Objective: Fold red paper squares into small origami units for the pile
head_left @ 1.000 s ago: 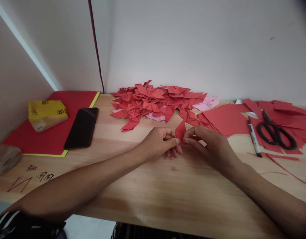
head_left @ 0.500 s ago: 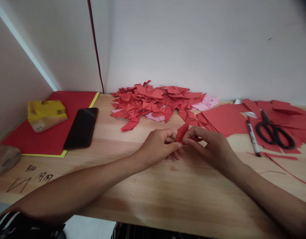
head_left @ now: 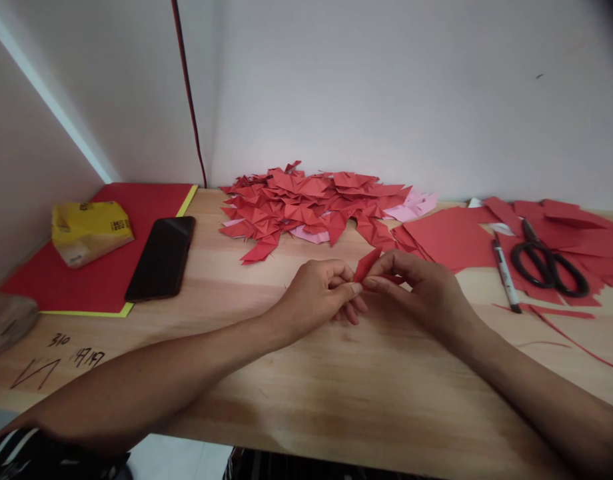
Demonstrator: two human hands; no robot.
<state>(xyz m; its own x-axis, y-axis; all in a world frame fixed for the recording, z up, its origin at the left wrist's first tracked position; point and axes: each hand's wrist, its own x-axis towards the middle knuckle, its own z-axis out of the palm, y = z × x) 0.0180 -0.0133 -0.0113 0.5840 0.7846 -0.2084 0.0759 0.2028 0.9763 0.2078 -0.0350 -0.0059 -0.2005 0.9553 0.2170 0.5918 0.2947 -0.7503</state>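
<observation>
Between my two hands, just above the wooden table (head_left: 306, 393), is a small folded piece of red paper (head_left: 367, 264). My left hand (head_left: 324, 290) pinches its left side between thumb and fingers. On the other side, my right hand (head_left: 419, 287) grips it with thumb and forefinger, so part of the paper is hidden behind the fingers. Beyond my hands lies a heap of folded red paper pieces (head_left: 296, 207), with a few pink ones (head_left: 411, 205) among them. Flat red paper sheets (head_left: 451, 237) lie right of the heap.
At right, black-handled scissors (head_left: 549, 263) rest on red paper scraps beside a marker (head_left: 507, 277). Thin red strips (head_left: 569, 333) lie nearer. At left, a phone (head_left: 161, 260) and a yellow package (head_left: 91, 233) sit on a large red sheet (head_left: 46, 287). A wall (head_left: 386, 93) stands behind.
The folded red paper in my hands has tilted and looks narrower. My fingers have shifted only slightly on it.
</observation>
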